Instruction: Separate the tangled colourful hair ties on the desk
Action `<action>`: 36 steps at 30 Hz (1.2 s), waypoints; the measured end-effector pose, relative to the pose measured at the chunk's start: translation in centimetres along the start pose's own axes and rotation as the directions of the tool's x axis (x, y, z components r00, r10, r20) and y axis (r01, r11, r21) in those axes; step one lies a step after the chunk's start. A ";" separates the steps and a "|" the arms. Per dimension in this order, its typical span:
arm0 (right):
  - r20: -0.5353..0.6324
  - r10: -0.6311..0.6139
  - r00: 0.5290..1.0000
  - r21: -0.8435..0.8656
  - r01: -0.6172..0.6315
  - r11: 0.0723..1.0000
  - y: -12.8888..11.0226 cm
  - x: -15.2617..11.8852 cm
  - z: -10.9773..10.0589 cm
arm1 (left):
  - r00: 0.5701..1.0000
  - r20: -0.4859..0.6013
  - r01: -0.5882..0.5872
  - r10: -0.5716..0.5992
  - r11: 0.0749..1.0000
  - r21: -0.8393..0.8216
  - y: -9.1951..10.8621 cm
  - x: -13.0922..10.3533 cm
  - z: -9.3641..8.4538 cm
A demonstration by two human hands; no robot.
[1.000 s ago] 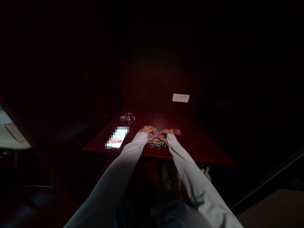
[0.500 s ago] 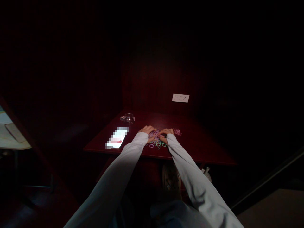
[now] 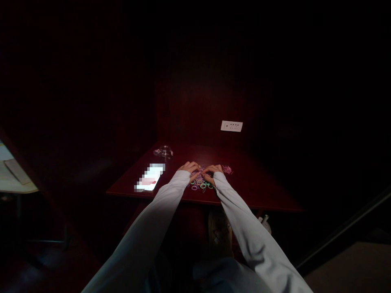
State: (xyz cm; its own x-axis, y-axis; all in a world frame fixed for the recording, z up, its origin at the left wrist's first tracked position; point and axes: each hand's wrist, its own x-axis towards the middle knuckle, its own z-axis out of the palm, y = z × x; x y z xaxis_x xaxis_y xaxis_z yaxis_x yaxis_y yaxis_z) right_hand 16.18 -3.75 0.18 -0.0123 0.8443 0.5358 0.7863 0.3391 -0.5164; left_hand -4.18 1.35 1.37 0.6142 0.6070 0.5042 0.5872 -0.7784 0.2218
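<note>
A loose pile of small elastic hair ties [image 3: 203,186], purple, green and other pale colours, lies near the table's front edge. My left hand [image 3: 190,167] is at its left side, fingers bent inward and the thumb below them. From the right, my right hand [image 3: 212,171] reaches in, thumb and fingertips drawn together over the pile. The fingertips of both hands almost meet; what they pinch is too small to make out. A smaller clump of pink-purple hair ties [image 3: 227,169] sits just beyond my right hand.
On the dark red table [image 3: 250,187], a phone with a lit screen [image 3: 152,178] lies at left. Behind it stands a clear glass container [image 3: 165,151]. A white socket plate [image 3: 231,126] is on the back wall. Side panels enclose the table.
Both hands stay over the pile, with small finger movements; the right fingertips have lifted and turned slightly. The view has shifted a little.
</note>
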 end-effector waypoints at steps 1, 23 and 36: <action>0.000 -0.001 1.000 0.002 0.001 1.000 -0.1 0.0 0.0 | 1.000 0.005 0.005 -0.005 1.000 0.000 0.0 0.0 0.0; 0.062 0.023 0.998 -0.029 -0.022 0.999 -1.1 -0.4 -0.5 | 0.998 0.057 -0.004 0.005 1.000 -0.012 0.3 0.0 -1.1; -0.017 0.041 0.999 -0.029 -0.042 0.999 -0.3 0.2 0.4 | 1.000 0.012 -0.006 0.006 1.000 -0.015 0.2 -0.1 -0.9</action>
State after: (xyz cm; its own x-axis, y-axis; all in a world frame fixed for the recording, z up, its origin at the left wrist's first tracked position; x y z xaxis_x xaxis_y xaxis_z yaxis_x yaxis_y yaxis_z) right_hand 15.70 -3.50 0.19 0.0305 0.8503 0.5254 0.8040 0.2915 -0.5183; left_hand -4.58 0.99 2.17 0.6244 0.6041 0.4953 0.5756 -0.7844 0.2311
